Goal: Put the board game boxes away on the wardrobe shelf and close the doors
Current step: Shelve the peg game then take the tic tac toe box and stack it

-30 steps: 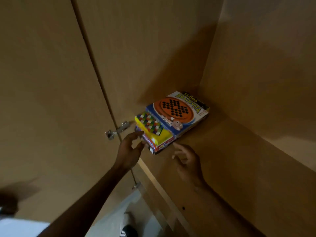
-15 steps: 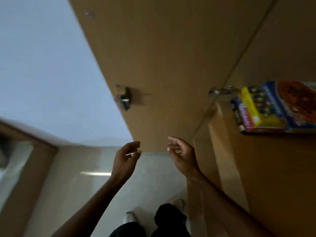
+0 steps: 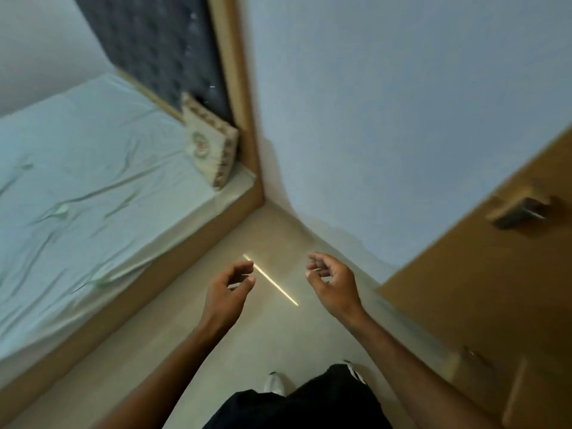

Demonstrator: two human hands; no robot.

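Observation:
My left hand (image 3: 227, 292) and my right hand (image 3: 334, 281) hover side by side over the floor, both empty with fingers loosely curled and apart. An open brown wardrobe door (image 3: 495, 289) stands at the right, a metal hinge (image 3: 520, 210) on its inner face. The board game boxes and the wardrobe shelf are out of view.
A bed (image 3: 86, 187) with a pale sheet and wooden frame fills the left, a small cushion (image 3: 210, 150) against its dark headboard (image 3: 161, 48). A pale wall (image 3: 387, 103) lies ahead. The beige floor (image 3: 278, 320) runs between bed and door. My shoe (image 3: 275, 385) shows below.
My view has swung left, away from the shelf and the stacked boxes, onto the bed and floor. Both hands have let go of the boxes and dropped, staying empty.

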